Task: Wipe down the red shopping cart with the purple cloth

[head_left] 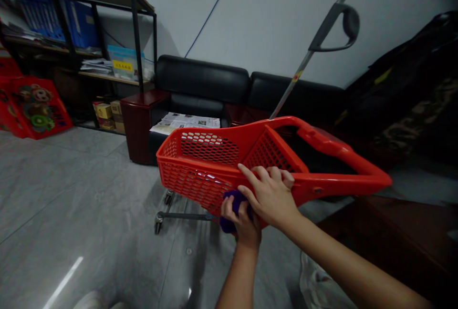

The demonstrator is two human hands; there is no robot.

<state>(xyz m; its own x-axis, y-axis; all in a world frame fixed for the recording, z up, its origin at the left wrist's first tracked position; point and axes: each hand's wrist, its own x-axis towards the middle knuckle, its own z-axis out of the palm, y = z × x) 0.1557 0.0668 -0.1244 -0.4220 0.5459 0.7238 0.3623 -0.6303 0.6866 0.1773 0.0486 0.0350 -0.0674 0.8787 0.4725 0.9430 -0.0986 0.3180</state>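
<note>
A red plastic shopping cart [200, 180], toy-like in build, stands in front of me with its mesh side towards me and its handle to the right. My left hand [241, 218] is closed around a purple cloth [226, 224], pressed against the cart's lower side wall. Just above it, my right hand [274, 197] grips the cart's upper rim, fingers bent over the edge and thumb on the outer side. Its fingertips are partly hidden behind the rim. Below the basket, a grey metal frame with casters [159, 223] shows on the left.
Behind the cart is a black sofa [203, 80] with newspapers [186, 122] on its seat. A grey pole with a dark handle [311, 51] leans by the wall. At left stand a shelf with blue binders [80, 23] and a red printed box [39, 108]. Grey tiles cover the floor.
</note>
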